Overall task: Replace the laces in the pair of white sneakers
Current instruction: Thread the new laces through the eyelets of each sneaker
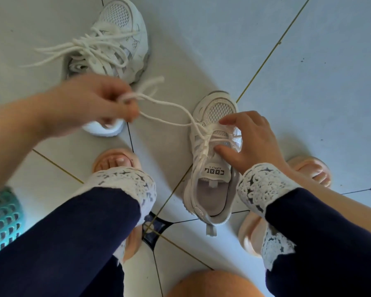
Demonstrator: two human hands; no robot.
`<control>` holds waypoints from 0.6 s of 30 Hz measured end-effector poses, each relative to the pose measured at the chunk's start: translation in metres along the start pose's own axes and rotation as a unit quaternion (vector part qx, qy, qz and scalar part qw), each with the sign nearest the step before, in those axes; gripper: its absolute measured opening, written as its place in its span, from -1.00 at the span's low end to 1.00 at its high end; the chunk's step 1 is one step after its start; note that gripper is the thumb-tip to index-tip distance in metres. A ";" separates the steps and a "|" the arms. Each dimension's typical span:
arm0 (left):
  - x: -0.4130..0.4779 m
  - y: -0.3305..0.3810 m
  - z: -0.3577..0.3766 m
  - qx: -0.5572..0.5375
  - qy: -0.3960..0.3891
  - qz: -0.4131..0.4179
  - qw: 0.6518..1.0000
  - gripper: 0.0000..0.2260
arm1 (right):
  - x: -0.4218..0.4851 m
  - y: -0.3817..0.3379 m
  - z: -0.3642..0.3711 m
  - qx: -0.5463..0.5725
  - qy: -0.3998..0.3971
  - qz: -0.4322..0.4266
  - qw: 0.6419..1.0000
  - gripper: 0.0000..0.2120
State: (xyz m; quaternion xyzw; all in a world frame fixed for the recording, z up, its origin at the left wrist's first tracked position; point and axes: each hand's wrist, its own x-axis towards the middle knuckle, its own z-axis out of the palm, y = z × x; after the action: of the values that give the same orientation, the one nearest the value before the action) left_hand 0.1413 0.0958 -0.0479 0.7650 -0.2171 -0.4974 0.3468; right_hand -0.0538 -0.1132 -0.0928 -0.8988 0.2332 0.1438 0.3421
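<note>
Seen from the head camera, the left hand (99, 101) pinches a white lace (165, 113) and draws it taut, apparently to work it through the eyelets. The right hand (251, 142), fingers spread, presses the near sneaker (212, 189) against the tiled floor (308, 71) to steady it. The second sneaker (116, 37) waits beyond, its laces loose.

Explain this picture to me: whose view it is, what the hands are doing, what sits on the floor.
There is no machine here. A camera worn on a person's head looks down at their own two bare hands, legs and sandalled feet. On the tiled floor stand two white sneakers. The left hand pinches a white lace and pulls it out to the side. That lace runs to the near sneaker, which the right hand steadies with spread fingers. The far sneaker sits untouched, its laces loose and tangled.
</note>
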 end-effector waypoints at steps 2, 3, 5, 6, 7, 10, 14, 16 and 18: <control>0.012 0.004 0.027 0.253 -0.083 -0.024 0.964 -0.66 | 0.000 -0.001 0.000 -0.002 0.000 0.004 1.000 -0.57; 0.020 0.008 0.044 0.355 -0.097 -0.003 0.930 -0.57 | 0.000 -0.001 0.000 -0.004 0.001 0.004 1.000 -0.57; 0.033 0.020 0.072 0.454 -0.054 0.049 0.888 -0.45 | 0.000 -0.001 -0.001 -0.004 0.003 0.002 1.000 -0.57; 0.038 0.025 0.082 0.433 -0.016 0.051 0.900 -0.46 | 0.000 -0.001 -0.001 -0.003 0.006 0.001 1.000 -0.58; 0.041 0.029 0.090 0.375 0.015 0.034 0.926 -0.47 | 0.000 -0.002 -0.001 -0.004 0.009 0.002 1.000 -0.58; 0.051 0.036 0.108 0.198 0.088 -0.006 0.976 -0.58 | 0.000 -0.003 -0.001 -0.004 0.011 0.004 1.000 -0.59; 0.052 0.039 0.105 0.209 0.073 0.024 0.975 -0.87 | -0.002 -0.004 -0.001 0.006 0.003 0.002 1.000 -0.59; 0.043 0.034 0.090 0.154 0.027 0.015 0.988 -0.93 | -0.004 -0.006 -0.001 0.021 0.008 -0.002 1.000 -0.61; 0.028 0.029 0.076 0.027 -0.003 -0.006 1.000 -0.96 | -0.002 -0.008 -0.002 0.032 0.011 -0.005 0.999 -0.63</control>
State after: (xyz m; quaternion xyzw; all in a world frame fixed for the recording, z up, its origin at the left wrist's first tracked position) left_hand 0.0844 0.0335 -0.0633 0.7737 -0.2269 -0.4957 0.3228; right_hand -0.0510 -0.1084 -0.0864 -0.8899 0.2371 0.1244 0.3692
